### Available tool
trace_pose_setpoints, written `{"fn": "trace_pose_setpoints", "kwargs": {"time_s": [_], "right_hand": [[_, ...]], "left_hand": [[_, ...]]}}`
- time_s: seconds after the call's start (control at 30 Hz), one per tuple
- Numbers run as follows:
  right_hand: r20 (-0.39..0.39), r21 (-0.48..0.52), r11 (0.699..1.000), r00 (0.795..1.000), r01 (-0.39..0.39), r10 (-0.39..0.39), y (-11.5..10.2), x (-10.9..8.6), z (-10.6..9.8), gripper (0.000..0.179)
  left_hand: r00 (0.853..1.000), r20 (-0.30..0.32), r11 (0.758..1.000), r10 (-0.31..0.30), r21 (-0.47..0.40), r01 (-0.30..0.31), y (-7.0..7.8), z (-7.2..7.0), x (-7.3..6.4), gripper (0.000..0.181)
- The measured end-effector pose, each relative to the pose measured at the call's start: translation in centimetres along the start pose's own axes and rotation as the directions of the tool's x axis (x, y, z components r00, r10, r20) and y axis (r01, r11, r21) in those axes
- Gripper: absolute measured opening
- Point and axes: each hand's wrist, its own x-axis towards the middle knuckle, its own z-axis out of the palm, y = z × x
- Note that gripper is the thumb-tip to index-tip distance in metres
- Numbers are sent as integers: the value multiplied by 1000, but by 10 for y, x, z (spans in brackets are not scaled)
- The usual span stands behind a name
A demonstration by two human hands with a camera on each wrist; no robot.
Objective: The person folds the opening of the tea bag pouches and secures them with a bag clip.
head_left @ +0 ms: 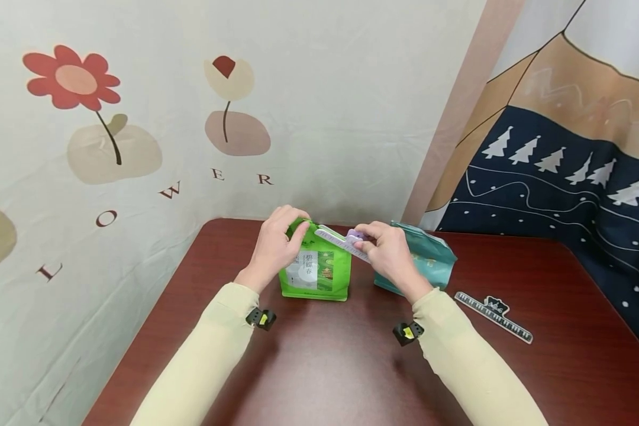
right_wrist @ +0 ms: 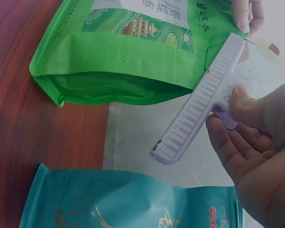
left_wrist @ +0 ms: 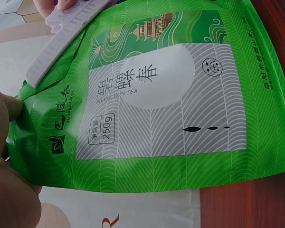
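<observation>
A green tea bag [head_left: 338, 266] labelled Biluochun Tea stands upright on the table. My left hand [head_left: 278, 244] pinches its top left corner between thumb and fingers; in the left wrist view the thumb [left_wrist: 14, 107] lies on the green foil. With my right hand [head_left: 391, 251] I pinch the tab of a lilac clip [head_left: 343, 242] patterned with piano keys. The clip's long bar slants across the bag's top right edge, as the right wrist view of the clip [right_wrist: 199, 102] also shows. Behind my right hand stands a teal bag [head_left: 433, 260].
A black-and-white piano-key clip [head_left: 494, 316] lies on the right of the reddish-brown table [head_left: 341, 367]. A pale cloth with printed flowers [head_left: 325, 118] hangs behind the table, and a dark blue cloth with white trees [head_left: 554, 183] hangs at the right.
</observation>
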Motion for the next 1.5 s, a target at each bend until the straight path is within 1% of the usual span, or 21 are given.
{"fn": "trace_pose_setpoints", "kwargs": {"time_s": [0.17, 0.3, 0.57, 0.83, 1.03, 1.27, 1.5], "right_hand": [[-23, 5, 1000, 1000, 16, -16, -3, 1, 3, 16], [-29, 4, 1000, 999, 19, -19, -5, 2, 4, 15], [-25, 16, 1000, 1000, -18, 18, -6, 2, 7, 16], [-22, 26, 999, 999, -40, 40, -7, 3, 8, 15], [-18, 22, 999, 999, -45, 46, -7, 3, 8, 16], [-22, 15, 999, 999, -49, 49, -8, 3, 9, 17], [-22, 29, 997, 997, -76, 77, -7, 3, 10, 18]], "left_hand": [[1000, -13, 1000, 7, -5, -7, 1, 2, -1, 6], [1000, -6, 1000, -10, 1, 10, 1, 3, -1, 6], [1000, -5, 1000, -29, -2, 29, 1, 3, -2, 6], [1000, -17, 1000, -26, -6, 26, 3, 1, -2, 6], [999, -12, 999, -42, -19, 41, 3, 1, -2, 12], [999, -51, 1000, -7, -1, 7, 2, 5, -1, 13], [996, -89, 1000, -16, 7, 17, 2, 10, -2, 12]]}}
